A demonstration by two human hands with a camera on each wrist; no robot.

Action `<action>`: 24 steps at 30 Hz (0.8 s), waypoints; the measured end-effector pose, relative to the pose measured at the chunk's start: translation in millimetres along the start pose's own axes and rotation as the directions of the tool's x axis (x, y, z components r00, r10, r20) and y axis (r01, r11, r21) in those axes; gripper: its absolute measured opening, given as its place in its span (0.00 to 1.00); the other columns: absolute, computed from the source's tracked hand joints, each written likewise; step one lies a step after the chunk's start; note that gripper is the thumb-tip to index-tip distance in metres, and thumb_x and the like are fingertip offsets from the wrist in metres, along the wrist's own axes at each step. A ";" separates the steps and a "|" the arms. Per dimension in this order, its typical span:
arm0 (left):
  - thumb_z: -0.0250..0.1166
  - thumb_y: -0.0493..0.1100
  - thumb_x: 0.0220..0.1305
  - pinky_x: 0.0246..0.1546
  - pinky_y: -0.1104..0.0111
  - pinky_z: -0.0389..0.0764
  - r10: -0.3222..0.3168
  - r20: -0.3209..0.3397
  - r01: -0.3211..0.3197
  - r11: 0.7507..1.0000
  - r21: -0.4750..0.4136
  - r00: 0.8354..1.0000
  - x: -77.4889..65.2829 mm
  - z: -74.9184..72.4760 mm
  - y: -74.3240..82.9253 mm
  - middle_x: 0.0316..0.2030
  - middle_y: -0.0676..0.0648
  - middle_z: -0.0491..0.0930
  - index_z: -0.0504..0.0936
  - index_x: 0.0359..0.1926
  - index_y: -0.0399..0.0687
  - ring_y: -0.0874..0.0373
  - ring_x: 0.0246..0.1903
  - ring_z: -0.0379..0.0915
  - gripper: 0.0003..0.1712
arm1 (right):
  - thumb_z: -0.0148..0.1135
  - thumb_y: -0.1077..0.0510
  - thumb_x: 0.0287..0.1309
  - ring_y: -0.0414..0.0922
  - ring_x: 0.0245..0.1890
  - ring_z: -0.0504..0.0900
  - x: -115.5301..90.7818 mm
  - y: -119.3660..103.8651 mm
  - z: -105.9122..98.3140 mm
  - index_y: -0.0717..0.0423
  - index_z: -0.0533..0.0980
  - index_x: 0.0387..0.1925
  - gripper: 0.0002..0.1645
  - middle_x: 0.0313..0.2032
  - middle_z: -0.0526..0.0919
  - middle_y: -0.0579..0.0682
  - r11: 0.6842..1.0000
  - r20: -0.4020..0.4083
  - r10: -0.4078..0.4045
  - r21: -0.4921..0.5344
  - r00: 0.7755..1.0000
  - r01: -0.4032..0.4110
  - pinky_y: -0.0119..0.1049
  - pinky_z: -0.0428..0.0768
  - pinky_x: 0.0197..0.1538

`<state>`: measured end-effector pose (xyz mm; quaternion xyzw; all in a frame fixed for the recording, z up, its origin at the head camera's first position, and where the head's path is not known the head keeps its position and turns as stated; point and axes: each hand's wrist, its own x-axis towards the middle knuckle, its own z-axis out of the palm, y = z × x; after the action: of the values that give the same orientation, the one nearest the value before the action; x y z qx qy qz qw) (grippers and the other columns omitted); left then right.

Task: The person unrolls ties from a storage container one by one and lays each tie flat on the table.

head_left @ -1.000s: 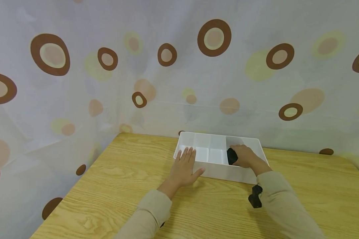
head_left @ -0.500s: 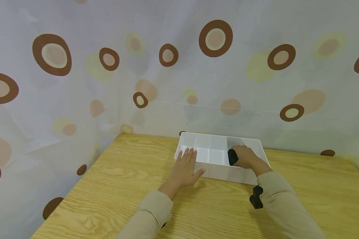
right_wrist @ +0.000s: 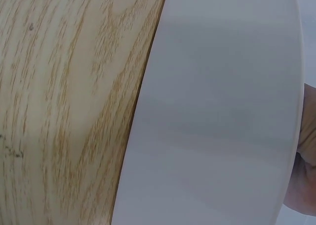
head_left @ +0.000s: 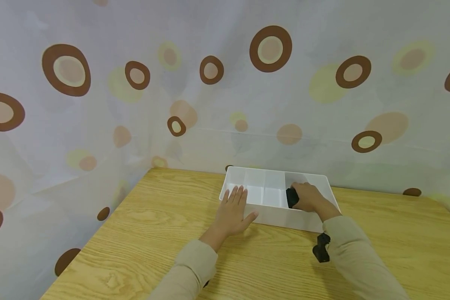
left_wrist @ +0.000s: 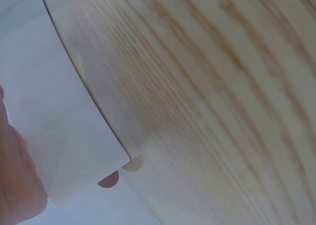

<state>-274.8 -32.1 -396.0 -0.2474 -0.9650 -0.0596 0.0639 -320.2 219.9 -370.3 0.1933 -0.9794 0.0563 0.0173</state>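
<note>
A white divided tray (head_left: 273,216) stands near the back of the wooden table. My left hand (head_left: 230,214) rests with straight, spread fingers on its front rim at the left end. Inside the large right compartment, my right hand (head_left: 308,196) holds a small black object (head_left: 292,198) against the divider; its kind cannot be told. In the left wrist view the hand (left_wrist: 19,180) lies at the tray's edge beside the front wall (left_wrist: 74,121). The right wrist view shows the tray's front wall (right_wrist: 212,111), with part of the right hand (right_wrist: 306,156) behind the rim.
The wood-grain table (head_left: 146,233) extends around the tray. A patterned curtain (head_left: 217,100) hangs behind and on the left. A black wrist camera (head_left: 321,248) hangs by the right sleeve (head_left: 354,254).
The view has shifted very slightly. Both hands, the tray and the black object keep their places relative to each other.
</note>
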 end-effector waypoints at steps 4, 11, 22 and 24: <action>0.38 0.64 0.68 0.71 0.56 0.41 -0.001 -0.003 0.001 1.000 0.004 1.000 0.2 0.7 0.1 0.72 0.41 0.46 0.47 0.71 0.38 0.48 0.72 0.38 0.43 | 0.73 0.57 0.41 0.59 0.39 0.77 1.3 1.3 1.6 0.71 0.71 0.45 0.31 0.40 0.80 0.66 1.000 -0.006 -0.001 -0.011 1.000 0.001 0.51 0.75 0.44; 0.37 0.64 0.68 0.71 0.57 0.41 0.004 -0.011 -0.004 1.000 -0.001 1.000 0.5 2.2 0.3 0.72 0.41 0.46 0.48 0.71 0.38 0.49 0.72 0.38 0.43 | 0.73 0.50 0.42 0.59 0.40 0.76 10.2 17.8 13.9 0.69 0.72 0.48 0.36 0.42 0.80 0.63 0.999 0.009 -0.033 -0.039 0.999 0.034 0.51 0.75 0.43; 0.37 0.64 0.68 0.71 0.57 0.42 0.000 -0.018 0.000 1.000 0.015 1.000 1.6 3.2 0.5 0.72 0.41 0.47 0.48 0.71 0.38 0.49 0.72 0.40 0.43 | 0.72 0.53 0.42 0.57 0.37 0.75 5.2 9.5 9.2 0.68 0.73 0.44 0.30 0.38 0.81 0.63 0.999 -0.020 -0.017 -0.036 1.000 0.016 0.51 0.74 0.41; 0.37 0.64 0.68 0.71 0.57 0.42 -0.001 -0.023 0.002 1.000 0.021 1.000 1.7 3.5 0.2 0.72 0.41 0.48 0.49 0.71 0.38 0.49 0.72 0.40 0.43 | 0.71 0.54 0.43 0.57 0.37 0.75 3.3 4.8 6.1 0.69 0.73 0.45 0.30 0.39 0.81 0.64 0.999 -0.022 -0.008 -0.038 1.000 0.007 0.51 0.74 0.42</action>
<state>-276.5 -30.7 -399.1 -0.2452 -0.9650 -0.0524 0.0774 -325.1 222.3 -376.7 0.1962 -0.9792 0.0397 0.0321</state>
